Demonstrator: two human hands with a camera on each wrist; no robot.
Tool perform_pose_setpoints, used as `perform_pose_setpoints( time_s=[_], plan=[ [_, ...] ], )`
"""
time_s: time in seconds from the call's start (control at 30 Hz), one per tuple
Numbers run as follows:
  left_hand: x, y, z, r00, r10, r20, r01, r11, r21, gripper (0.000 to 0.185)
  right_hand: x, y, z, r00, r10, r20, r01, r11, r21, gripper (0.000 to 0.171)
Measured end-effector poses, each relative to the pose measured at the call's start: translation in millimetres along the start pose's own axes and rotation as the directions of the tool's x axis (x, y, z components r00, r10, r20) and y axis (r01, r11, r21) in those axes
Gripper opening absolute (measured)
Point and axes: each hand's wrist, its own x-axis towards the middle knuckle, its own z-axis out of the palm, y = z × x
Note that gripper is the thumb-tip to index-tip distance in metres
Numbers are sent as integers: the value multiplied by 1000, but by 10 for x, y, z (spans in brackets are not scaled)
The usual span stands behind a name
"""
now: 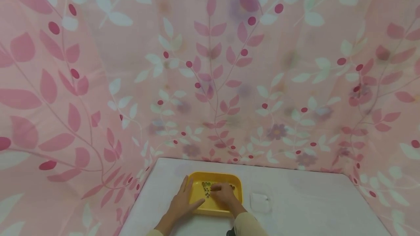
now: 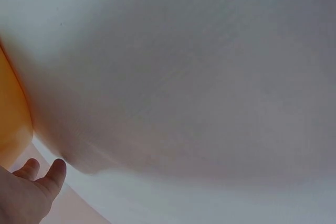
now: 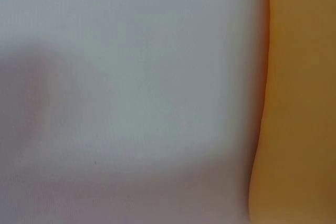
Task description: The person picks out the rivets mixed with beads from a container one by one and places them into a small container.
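A yellow tray (image 1: 216, 207) holds several small, dark greenish, glassy marbles (image 1: 205, 184), grouped left of its middle. More marbles (image 1: 233, 187) lie toward its right side, partly behind my right hand. My left hand (image 1: 180, 201) is spread at the tray's left rim, fingers straight and thumb over the front left corner. In the left wrist view, two of its fingertips (image 2: 55, 174) show beside the yellow tray wall (image 2: 13, 108). My right hand (image 1: 224, 194) reaches inside with curled fingers, pinching at a marble beside the group; its fingertips partly hide it. The right wrist view shows only tray wall (image 3: 299, 98) and cloth.
A clear plastic container (image 1: 260, 202) stands on the white table (image 1: 311, 207), just right of the tray. Pink leaf-patterned curtains (image 1: 210, 83) enclose the table at the back and both sides.
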Motion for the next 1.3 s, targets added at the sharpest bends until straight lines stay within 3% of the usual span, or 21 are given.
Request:
perform_pose_setpoints(
  time_s=[0.57,0.87,1.3],
  plan=[
    [-4,25,7,1000,-12,-8,12,1000,-8,99,7,14,75,999,30,-16,-30,1000,6,15],
    [-16,36,-13,1000,-21,-4,21,1000,-8,99,-5,14,88,999,-27,-22,26,999,-40,9],
    [3,47,-11,1000,-16,-7,16,1000,-5,97,37,2,104,1000,2,-9,-3,994,-108,7]
  ],
)
